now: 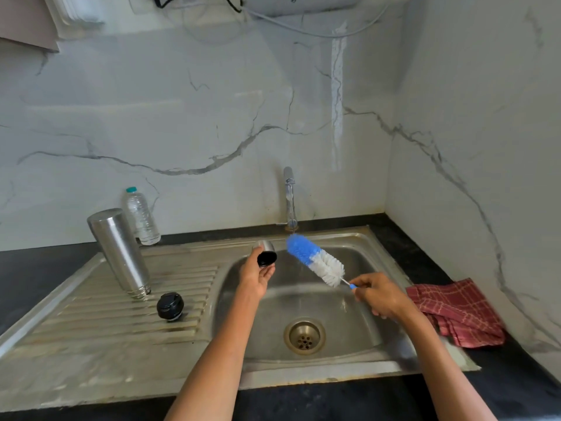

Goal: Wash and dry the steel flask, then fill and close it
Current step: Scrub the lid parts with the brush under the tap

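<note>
Flask point(121, 253) inverted; cap point(264, 253) seemingly empty.

We see a clear plastic bottle point(142, 216) with a teal cap standing upright on the dark worktop point(39, 268) against the marble wall point(182, 117). A red checked cloth point(457, 311) lies crumpled on the worktop at the right, its edge touching the sink's rim. Cables point(303, 30) hang below a white appliance point(303, 3) at the top.
</note>
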A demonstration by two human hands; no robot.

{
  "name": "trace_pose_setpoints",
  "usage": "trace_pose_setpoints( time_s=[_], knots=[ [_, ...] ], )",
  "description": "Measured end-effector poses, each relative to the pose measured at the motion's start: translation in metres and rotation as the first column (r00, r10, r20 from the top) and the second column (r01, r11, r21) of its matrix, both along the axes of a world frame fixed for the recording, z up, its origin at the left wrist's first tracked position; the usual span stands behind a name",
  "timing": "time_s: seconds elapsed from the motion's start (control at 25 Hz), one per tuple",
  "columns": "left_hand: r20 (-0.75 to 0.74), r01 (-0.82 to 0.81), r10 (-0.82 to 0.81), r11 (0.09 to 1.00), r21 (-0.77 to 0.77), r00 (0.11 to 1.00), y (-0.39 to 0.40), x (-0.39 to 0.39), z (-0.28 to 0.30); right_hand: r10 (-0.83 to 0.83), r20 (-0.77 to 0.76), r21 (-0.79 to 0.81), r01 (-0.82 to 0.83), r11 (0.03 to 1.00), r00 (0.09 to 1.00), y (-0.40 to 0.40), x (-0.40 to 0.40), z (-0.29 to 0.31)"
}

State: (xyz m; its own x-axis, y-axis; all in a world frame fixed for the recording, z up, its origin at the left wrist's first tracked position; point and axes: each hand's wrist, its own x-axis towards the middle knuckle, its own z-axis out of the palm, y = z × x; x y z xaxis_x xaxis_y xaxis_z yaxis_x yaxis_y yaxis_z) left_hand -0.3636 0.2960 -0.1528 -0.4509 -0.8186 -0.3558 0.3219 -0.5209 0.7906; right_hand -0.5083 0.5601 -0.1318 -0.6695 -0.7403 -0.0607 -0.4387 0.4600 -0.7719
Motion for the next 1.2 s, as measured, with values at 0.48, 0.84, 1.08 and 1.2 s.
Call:
trace_pose_setpoints(
  time_s=[0.48,0.84,1.08,1.2],
  knots=[
    [0.006,0.164,-0.166,0.971,-0.171,0.986,0.008,-0.042,-0.019,0.002,-0.072,-0.122,-0.011,0.992,0.997,-0.023,0.024,-0.011],
    [-0.052,0.164,-0.169,0.982,-0.089,0.984,0.006,-0.043,-0.017,0.010,0.051,-0.121,-0.003,0.993,0.999,-0.052,0.035,-0.021],
    [-0.092,0.077,-0.080,0.996,-0.038,0.993,-0.001,-0.035,-0.013,-0.037,-0.084,-0.047,0.033,0.998,0.996,-0.041,0.044,-0.015],
    [-0.116,0.112,-0.114,0.993,-0.029,0.987,0.004,-0.034,-0.008,-0.036,-0.197,0.011,0.039,0.999,0.980,-0.057,0.035,-0.002]
  ],
)
